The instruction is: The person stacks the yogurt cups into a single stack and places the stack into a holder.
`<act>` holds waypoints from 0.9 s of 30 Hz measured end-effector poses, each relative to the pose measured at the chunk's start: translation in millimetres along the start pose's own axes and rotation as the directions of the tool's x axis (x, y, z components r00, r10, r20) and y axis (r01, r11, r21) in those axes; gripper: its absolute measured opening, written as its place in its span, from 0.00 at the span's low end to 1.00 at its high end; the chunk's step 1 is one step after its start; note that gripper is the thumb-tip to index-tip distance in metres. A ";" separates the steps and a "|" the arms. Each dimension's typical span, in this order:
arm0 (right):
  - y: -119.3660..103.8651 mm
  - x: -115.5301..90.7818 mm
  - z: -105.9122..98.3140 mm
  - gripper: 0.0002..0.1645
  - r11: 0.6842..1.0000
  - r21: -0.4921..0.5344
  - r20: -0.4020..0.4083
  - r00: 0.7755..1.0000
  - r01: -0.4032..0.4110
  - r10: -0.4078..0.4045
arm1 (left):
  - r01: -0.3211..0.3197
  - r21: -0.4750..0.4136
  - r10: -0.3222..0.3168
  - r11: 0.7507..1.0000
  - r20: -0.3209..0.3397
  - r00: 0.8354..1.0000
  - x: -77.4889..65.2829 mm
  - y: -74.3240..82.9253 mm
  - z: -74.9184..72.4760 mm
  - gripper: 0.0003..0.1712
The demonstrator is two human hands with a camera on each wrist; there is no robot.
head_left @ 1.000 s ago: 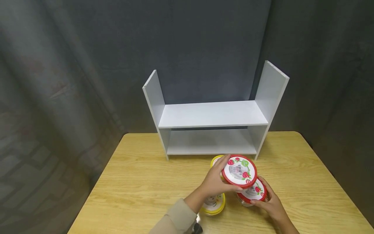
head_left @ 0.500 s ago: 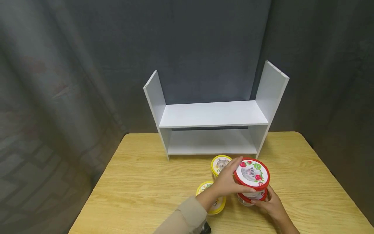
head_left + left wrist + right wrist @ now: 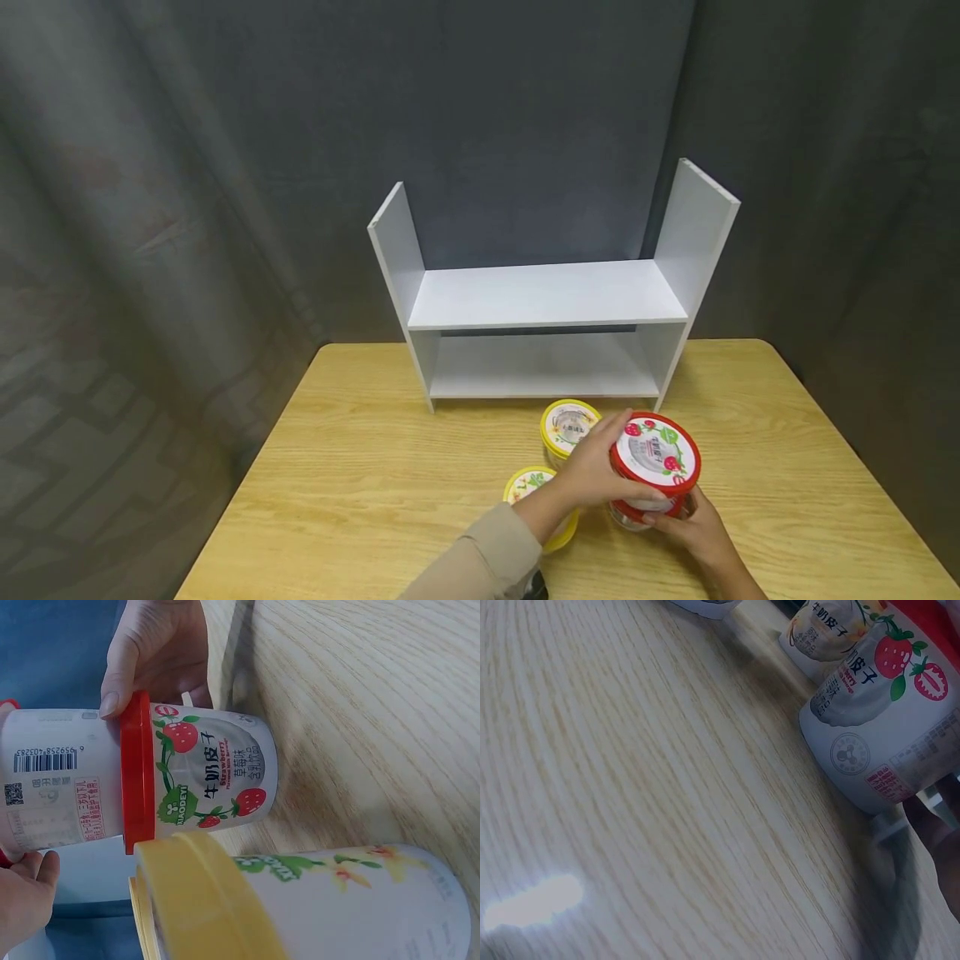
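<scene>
Two strawberry yogurt tubs with red lids are stacked at the right front of the table. My left hand [image 3: 592, 468] grips the upper tub [image 3: 658, 452] near its lid, thumb at the front. In the left wrist view the base of that upper tub [image 3: 56, 780] meets the red lid of the lower tub [image 3: 217, 769]. My right hand [image 3: 699, 529] holds the lower tub from the right, its thumb at the lid's edge. Two tubs with yellow lids stand left of the stack: the farther yellow tub [image 3: 567, 425] and the nearer yellow tub [image 3: 528, 482], partly hidden by my left forearm.
A white two-tier shelf [image 3: 547, 293] with tall side panels stands at the back of the wooden table [image 3: 360, 467], right behind the tubs. Dark grey curtains [image 3: 540, 125] surround the table at the back and sides.
My left hand has carried the upper strawberry tub rightward and down onto the lower one. More of the yellow-lidded tubs shows. My right hand has stayed around the lower tub.
</scene>
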State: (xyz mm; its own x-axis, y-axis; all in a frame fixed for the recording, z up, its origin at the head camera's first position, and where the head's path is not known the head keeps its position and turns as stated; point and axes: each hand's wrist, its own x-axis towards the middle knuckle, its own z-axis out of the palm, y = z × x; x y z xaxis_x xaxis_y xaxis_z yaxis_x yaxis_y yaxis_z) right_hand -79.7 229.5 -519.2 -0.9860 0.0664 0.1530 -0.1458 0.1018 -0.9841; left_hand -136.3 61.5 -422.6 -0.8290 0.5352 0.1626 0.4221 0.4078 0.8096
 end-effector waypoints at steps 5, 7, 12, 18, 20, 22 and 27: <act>0.2 -0.5 1.4 0.38 0.999 0.045 -0.001 1.000 0.002 -0.002 | -0.027 -0.014 0.027 1.000 0.018 0.999 1.1 -1.5 1.7 0.59; 0.1 -0.5 1.7 0.37 0.999 0.044 -0.006 1.000 0.001 0.000 | -0.034 -0.016 0.034 0.999 0.023 0.999 1.4 -1.5 1.6 0.59; -0.5 -0.6 1.6 0.38 1.000 0.028 -0.014 1.000 0.008 -0.008 | -0.026 0.022 0.024 0.999 0.047 0.999 1.3 0.6 -0.8 0.58; 1.4 -0.5 1.1 0.37 1.000 0.011 -0.012 1.000 -0.009 0.009 | 0.014 0.029 -0.016 0.999 0.058 0.998 -6.0 -1.1 -9.3 0.58; 2.4 -0.6 0.9 0.37 1.000 -0.001 -0.018 1.000 -0.015 0.015 | 0.026 0.029 -0.028 0.999 0.057 0.998 -10.4 -3.3 -13.2 0.58; 3.4 -0.5 0.7 0.37 1.000 -0.001 -0.019 1.000 -0.019 0.019 | 0.037 0.044 -0.039 0.998 0.057 0.998 -15.2 -6.2 -17.6 0.58; 3.8 -0.2 1.6 0.37 1.000 0.017 -0.030 0.999 -0.020 0.021 | 0.038 0.071 -0.044 0.997 0.071 0.997 -29.3 -15.7 -30.0 0.60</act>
State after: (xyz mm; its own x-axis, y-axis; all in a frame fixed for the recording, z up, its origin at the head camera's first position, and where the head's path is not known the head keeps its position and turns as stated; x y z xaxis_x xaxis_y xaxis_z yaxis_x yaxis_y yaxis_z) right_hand -80.2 228.2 -523.0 -0.9859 0.0984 0.1354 -0.1274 0.0839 -0.9883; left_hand -129.7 17.2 -423.2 -0.8185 0.5679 0.0869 0.4150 0.4800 0.7729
